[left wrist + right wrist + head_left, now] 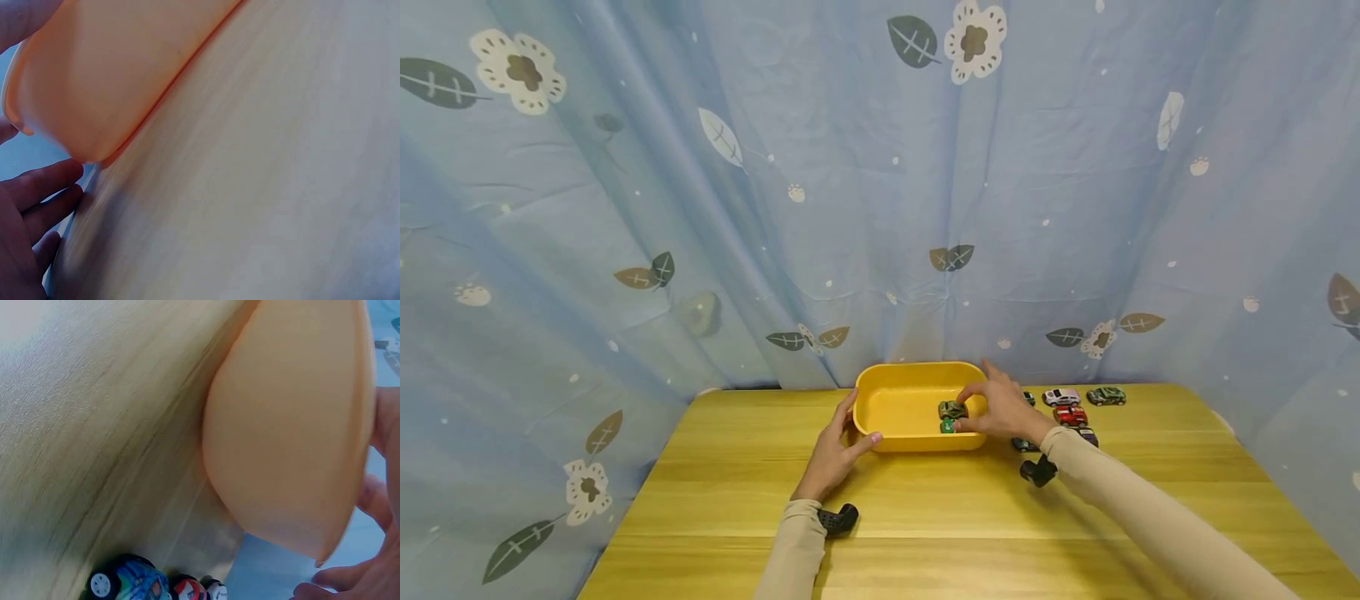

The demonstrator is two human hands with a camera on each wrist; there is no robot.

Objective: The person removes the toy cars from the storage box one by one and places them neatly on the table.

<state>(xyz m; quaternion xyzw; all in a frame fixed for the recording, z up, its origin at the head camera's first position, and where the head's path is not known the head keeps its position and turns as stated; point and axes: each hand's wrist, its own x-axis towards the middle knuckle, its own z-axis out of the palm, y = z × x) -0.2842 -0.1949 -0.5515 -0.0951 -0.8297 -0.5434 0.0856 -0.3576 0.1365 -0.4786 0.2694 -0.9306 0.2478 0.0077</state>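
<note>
A yellow plastic tub (880,408) stands near the table's back edge. My left hand (832,458) grips its left end, thumb over the near rim and fingers along the side; in the left wrist view several fingers spread beside the tub's corner. Inside, at the right, lie a camouflage toy car (952,409) and a small green toy car (948,426). My right hand (1006,410) reaches over the right rim, its thumb at the green car and index finger beside the camouflage one, pinching there. The tub wall hides those fingertips in the right wrist view.
Right of the tub, several toy cars stand on the wooden table (925,517): a white one (1062,397), a red one (1071,416) and a green camouflage one (1107,396), others partly behind my right arm. A patterned blue curtain (880,208) hangs behind the table.
</note>
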